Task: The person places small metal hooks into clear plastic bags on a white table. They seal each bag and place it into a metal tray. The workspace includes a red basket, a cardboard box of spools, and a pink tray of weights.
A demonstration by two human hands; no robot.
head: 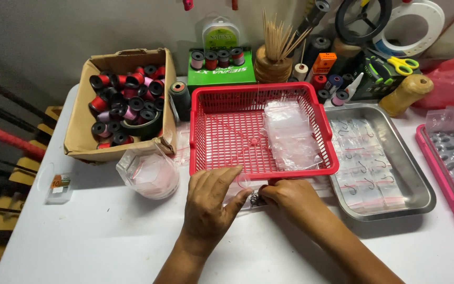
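Pink tray (444,173) cut off right; small dark item (256,199) between hands unclear.

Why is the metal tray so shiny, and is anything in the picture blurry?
In the head view, the metal tray catches bright light along its rim, and the clear bags in the red basket glint too. The left hand and right hand look sharp and cast soft shadows on the white table. The far right edge looks slightly stretched and softer.
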